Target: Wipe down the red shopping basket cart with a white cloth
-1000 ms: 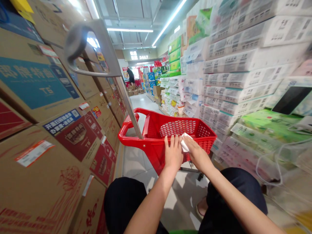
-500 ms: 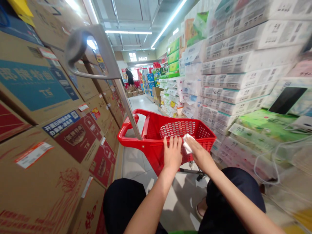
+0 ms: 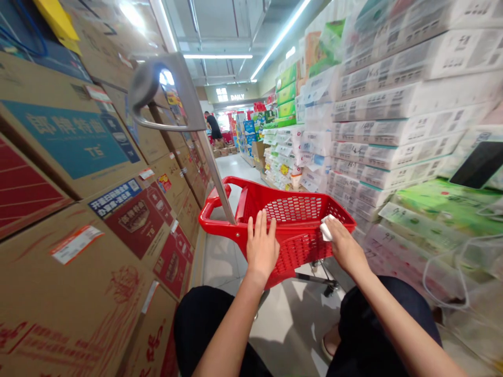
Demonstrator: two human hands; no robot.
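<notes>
A red plastic shopping basket trolley [image 3: 302,246] stands before my knees, with perforated sides and a grey pull handle [image 3: 168,94] rising at its left. My left hand [image 3: 262,243] lies against the near side close to the rim, fingers stretched out and holding nothing. Toward the right end of that rim, my right hand [image 3: 342,243] presses a crumpled white tissue [image 3: 326,229] against the red plastic. Its fingers are closed over the tissue and partly hide it.
Stacked cardboard boxes [image 3: 78,209] wall the left side. Piled packs of paper tissue [image 3: 377,125] line the right, with a dark phone [image 3: 479,165] lying on green packs [image 3: 444,201]. A person [image 3: 213,125] in dark clothes bends farther down the aisle.
My right hand has slid rightward along the rim with the tissue. My left hand has shifted slightly left, away from it. The view has turned a little left.
</notes>
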